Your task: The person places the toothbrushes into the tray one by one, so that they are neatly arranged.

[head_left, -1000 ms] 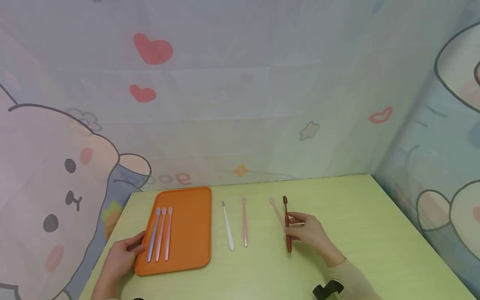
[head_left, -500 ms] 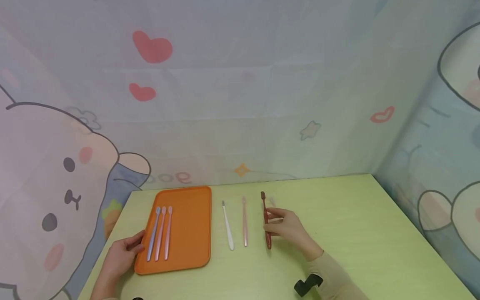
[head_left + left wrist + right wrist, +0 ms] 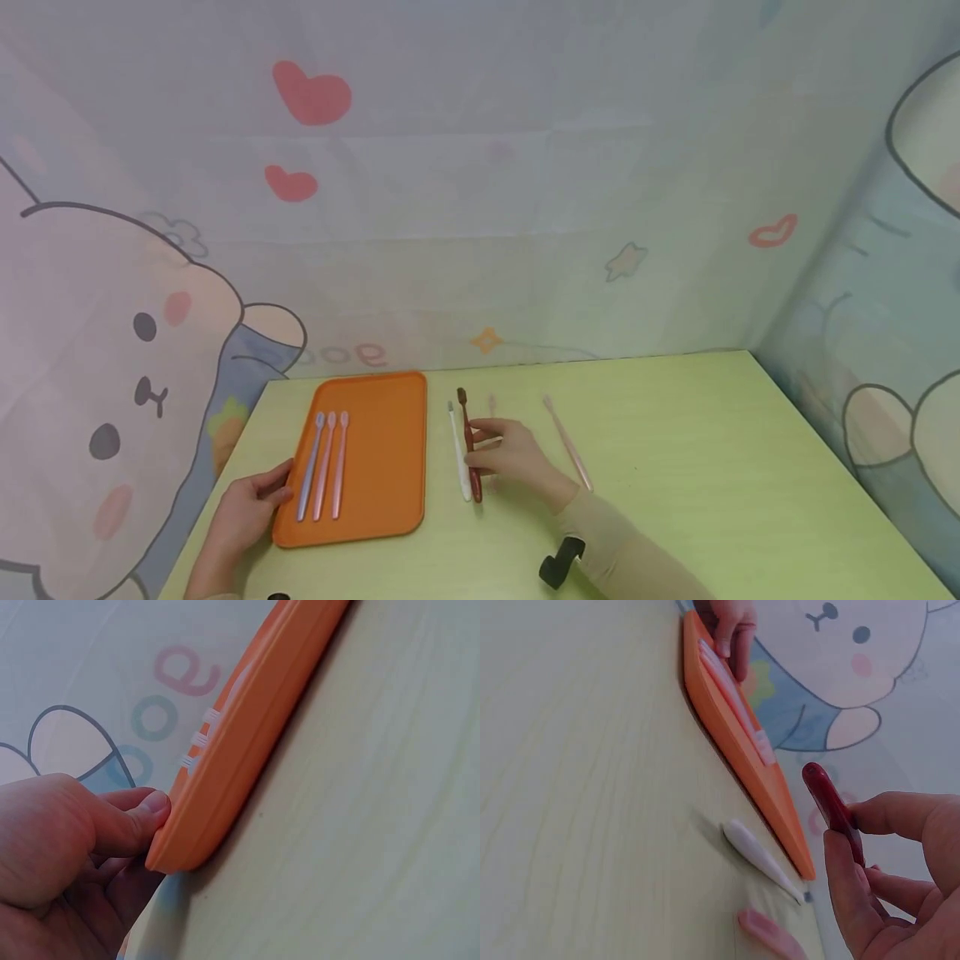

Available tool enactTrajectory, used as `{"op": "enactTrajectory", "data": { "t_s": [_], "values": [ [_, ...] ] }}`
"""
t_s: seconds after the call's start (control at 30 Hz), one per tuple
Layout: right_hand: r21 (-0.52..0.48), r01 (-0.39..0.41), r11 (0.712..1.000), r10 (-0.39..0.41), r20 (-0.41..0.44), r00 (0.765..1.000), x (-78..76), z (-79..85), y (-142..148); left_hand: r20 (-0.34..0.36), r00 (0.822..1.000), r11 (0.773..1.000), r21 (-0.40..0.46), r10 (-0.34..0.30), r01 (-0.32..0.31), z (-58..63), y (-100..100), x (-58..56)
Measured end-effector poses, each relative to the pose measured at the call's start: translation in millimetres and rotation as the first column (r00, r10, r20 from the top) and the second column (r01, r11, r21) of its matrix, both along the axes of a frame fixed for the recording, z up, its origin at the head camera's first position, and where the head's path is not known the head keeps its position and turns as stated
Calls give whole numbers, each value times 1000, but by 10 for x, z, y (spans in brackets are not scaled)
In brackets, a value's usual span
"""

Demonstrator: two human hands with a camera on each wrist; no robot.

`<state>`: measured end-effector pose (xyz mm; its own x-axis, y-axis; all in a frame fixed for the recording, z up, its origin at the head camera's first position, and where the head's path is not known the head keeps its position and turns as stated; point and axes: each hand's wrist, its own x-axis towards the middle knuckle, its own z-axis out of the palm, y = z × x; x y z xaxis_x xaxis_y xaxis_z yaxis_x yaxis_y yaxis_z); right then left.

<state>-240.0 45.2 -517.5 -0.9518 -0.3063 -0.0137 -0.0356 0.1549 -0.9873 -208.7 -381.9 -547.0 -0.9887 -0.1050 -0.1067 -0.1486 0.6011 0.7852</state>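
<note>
Moved left since the earlier frame: one dark red toothbrush (image 3: 468,440), pinched between thumb and fingers of the right hand (image 3: 517,458), lower centre of the frame, raised above the surface (image 3: 712,458), near a white toothbrush (image 3: 458,454). Orange tray (image 3: 386,462), lower left, edge gripped by the left hand (image 3: 243,512); holds one blue toothbrush (image 3: 310,468), two pink toothbrushes (image 3: 325,467). Pale pink toothbrush (image 3: 568,444), lower right of centre.

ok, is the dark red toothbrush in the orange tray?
No, in the head view the right hand holds the dark red toothbrush to the right of the orange tray, outside its rim.
</note>
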Motion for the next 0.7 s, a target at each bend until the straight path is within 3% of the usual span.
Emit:
{"op": "enactTrajectory", "data": {
  "t_s": [0.37,0.7],
  "values": [
    [-15,-37,999,38,53,998,-11,146,-676,-4,1000,1000,-2,-4,4,10,6,35],
    [35,-13,999,11,54,999,-64,-37,-1179,-3,1000,1000,-17,-1,1,13,45,40]
  ]
}}
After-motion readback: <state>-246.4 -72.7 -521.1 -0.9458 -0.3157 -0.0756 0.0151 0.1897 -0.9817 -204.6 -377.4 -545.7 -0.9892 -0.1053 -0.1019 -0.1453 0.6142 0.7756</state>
